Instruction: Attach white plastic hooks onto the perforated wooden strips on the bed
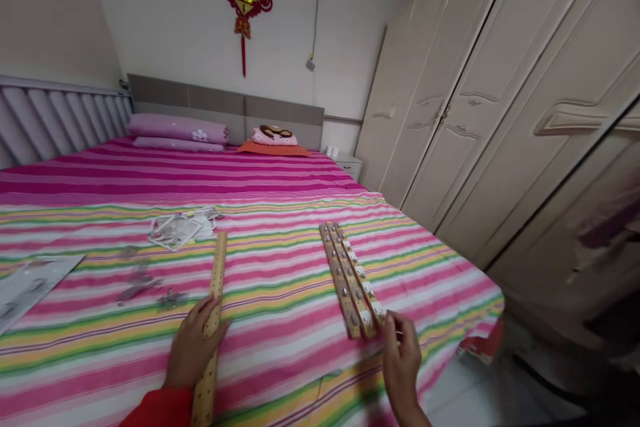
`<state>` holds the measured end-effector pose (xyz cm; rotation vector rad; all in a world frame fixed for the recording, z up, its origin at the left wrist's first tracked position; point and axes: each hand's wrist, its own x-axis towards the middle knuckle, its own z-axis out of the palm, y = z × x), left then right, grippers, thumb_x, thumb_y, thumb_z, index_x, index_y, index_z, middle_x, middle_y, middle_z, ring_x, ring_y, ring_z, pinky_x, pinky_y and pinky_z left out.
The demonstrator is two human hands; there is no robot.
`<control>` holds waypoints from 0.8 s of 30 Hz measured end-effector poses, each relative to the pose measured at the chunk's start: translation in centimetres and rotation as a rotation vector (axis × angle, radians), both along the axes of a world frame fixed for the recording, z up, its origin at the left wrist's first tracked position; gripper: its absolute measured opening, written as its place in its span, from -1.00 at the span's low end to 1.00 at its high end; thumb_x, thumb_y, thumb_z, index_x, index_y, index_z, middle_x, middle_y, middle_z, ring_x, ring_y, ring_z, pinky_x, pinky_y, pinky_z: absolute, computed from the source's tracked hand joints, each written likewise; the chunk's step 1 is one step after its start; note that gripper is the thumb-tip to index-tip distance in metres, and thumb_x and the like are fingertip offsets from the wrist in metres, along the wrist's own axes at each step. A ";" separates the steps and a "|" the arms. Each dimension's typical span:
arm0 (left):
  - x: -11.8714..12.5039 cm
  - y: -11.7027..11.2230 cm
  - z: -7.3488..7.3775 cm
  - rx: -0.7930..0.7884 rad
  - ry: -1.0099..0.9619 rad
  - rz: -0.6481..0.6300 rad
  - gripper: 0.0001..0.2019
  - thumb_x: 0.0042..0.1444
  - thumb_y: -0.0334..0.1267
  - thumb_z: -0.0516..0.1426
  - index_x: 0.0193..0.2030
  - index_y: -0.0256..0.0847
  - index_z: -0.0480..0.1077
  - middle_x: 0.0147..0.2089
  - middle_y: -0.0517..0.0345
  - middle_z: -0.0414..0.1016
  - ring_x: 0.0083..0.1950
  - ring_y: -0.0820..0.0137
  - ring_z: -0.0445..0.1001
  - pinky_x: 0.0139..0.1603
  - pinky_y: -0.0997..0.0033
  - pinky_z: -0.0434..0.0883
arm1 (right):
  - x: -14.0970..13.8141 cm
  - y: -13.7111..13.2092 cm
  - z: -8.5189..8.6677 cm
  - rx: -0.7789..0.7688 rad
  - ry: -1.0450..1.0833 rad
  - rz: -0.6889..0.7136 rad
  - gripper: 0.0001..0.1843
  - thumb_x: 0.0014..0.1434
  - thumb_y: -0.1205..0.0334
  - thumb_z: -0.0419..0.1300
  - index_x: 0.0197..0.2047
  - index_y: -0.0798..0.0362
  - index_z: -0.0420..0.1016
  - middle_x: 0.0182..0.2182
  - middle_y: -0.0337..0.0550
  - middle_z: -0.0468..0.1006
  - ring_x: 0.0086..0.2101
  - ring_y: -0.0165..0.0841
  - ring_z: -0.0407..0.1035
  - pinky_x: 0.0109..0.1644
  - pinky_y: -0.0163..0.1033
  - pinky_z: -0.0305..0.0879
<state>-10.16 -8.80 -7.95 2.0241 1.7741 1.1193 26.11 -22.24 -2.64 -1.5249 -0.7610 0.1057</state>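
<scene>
My left hand [193, 347] grips a long wooden strip with a row of small holes [216, 273] that lies lengthwise on the striped bedspread [280, 267]. My right hand [403, 357] is at the near end of a bundle of wooden strips fitted with metal hooks [350, 273], its fingers curled and pinched at that end. The hooked bundle lies to the right of the plain strip, with a wide gap of bedspread between them.
Small plastic packets [180, 228] and loose metal parts [145, 287] lie on the left of the bed, beside a sheet of paper [27, 287]. Pillows [177, 130] rest at the headboard. A wardrobe [500, 100] stands close on the right; the bed's edge drops near my right hand.
</scene>
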 end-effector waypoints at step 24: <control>-0.1 -0.1 0.2 -0.005 -0.002 0.003 -0.57 0.01 0.05 0.07 0.02 0.00 0.39 0.15 0.10 0.35 0.11 0.17 0.37 0.09 0.14 0.35 | 8.2 3.0 -1.3 -0.092 1.337 0.852 -0.71 0.18 0.12 0.10 -0.50 0.10 0.32 -0.67 -0.36 0.24 -0.75 -0.61 -0.06 -0.76 -0.56 -0.14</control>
